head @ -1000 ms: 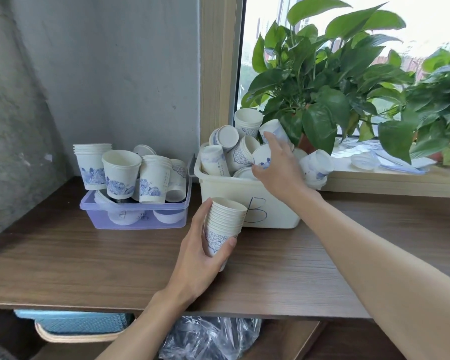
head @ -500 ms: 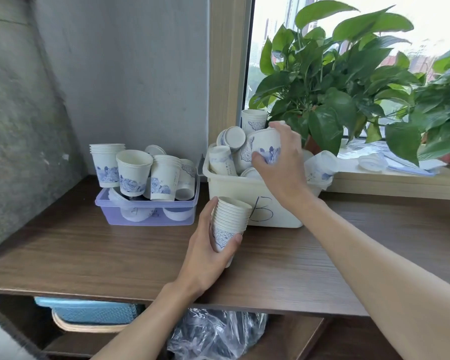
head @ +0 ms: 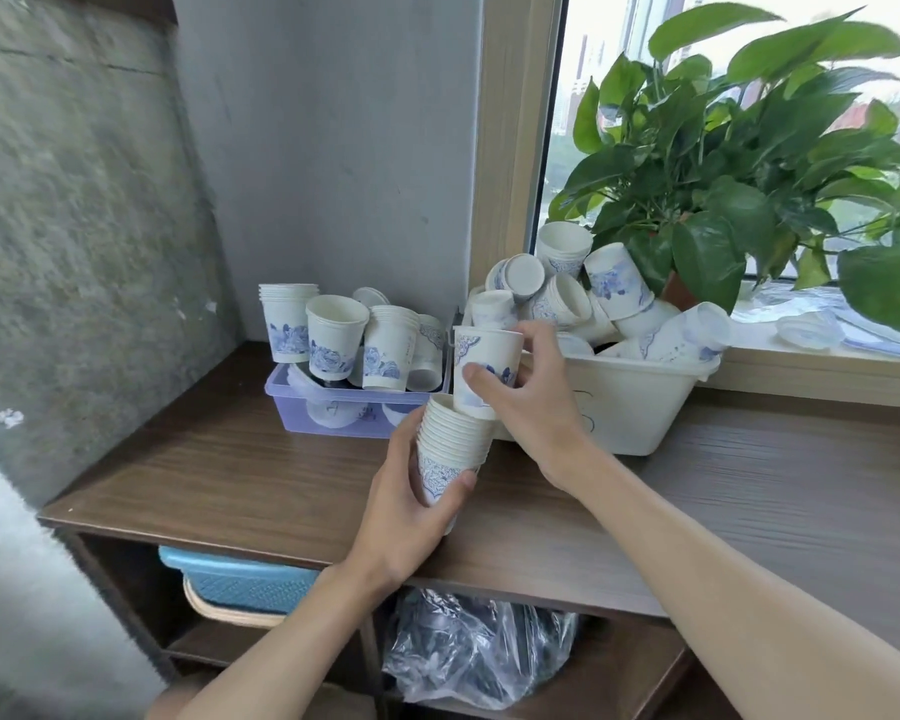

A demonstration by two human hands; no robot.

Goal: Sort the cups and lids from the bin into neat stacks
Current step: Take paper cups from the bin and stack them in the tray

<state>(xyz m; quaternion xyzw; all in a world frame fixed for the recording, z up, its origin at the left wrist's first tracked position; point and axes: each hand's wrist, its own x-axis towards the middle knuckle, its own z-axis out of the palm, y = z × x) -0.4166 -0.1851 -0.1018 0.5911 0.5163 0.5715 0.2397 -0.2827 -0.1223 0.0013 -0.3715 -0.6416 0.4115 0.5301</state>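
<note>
Head view: left hand (head: 406,511) wraps a nested stack of white paper cups with blue print (head: 450,449) above the brown wooden shelf (head: 230,480). Right hand (head: 533,402) pinches a single white blue-printed paper cup (head: 484,368), its base seated in the stack's mouth, just in front of the cream plastic bin (head: 635,407) heaped with loose cups
</note>
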